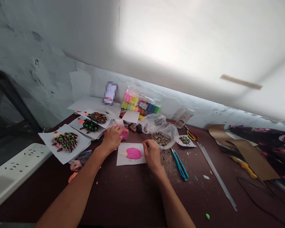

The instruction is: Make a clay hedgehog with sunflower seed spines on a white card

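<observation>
My left hand (112,138) grips a lump of pink modelling clay (124,134) above the table. My right hand (152,155) rests at the right edge of a white card (130,161), its fingertips close to a flat pink clay hedgehog shape (134,153). No seeds sit on that shape. A clear bag of striped sunflower seeds (161,138) lies just beyond my right hand. To the left, sheets carry seed-covered clay hedgehogs (66,142) (89,126).
A bag of coloured clay blocks (140,103) stands against the wall. Blue-handled craft knife (180,168) and red-and-yellow scissors (192,135) lie on the dark table (123,199). A white power strip (19,164) sits at left; brown paper and floral cloth (258,148) are heaped at right.
</observation>
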Demonstrator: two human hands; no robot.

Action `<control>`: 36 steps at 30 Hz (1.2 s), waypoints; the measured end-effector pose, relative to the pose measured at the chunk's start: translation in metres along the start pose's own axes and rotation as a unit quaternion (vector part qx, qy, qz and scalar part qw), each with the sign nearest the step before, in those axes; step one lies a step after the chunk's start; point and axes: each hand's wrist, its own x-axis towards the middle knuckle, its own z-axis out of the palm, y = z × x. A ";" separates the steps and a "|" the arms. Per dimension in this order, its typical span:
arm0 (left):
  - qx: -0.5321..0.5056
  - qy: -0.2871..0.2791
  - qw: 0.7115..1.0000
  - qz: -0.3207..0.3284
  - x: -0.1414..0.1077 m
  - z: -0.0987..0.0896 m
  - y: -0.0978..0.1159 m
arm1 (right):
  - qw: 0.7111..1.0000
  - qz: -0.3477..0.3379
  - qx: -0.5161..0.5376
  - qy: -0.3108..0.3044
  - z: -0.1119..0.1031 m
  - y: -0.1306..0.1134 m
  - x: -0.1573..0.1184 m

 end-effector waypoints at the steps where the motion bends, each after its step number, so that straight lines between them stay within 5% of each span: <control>1: -0.018 0.009 1.000 0.010 0.000 -0.002 0.002 | 1.000 0.009 0.021 0.002 -0.001 0.001 -0.001; 14: -0.296 -0.117 0.941 0.117 -0.007 -0.015 0.029 | 0.934 0.088 0.345 -0.009 -0.002 -0.012 -0.001; 21: -0.344 -0.145 0.922 0.105 -0.010 -0.019 0.033 | 0.902 0.100 0.415 -0.058 -0.001 -0.011 0.000; 36: -0.334 -0.143 0.925 0.110 -0.012 -0.021 0.036 | 0.885 0.132 0.440 -0.076 -0.004 -0.014 0.000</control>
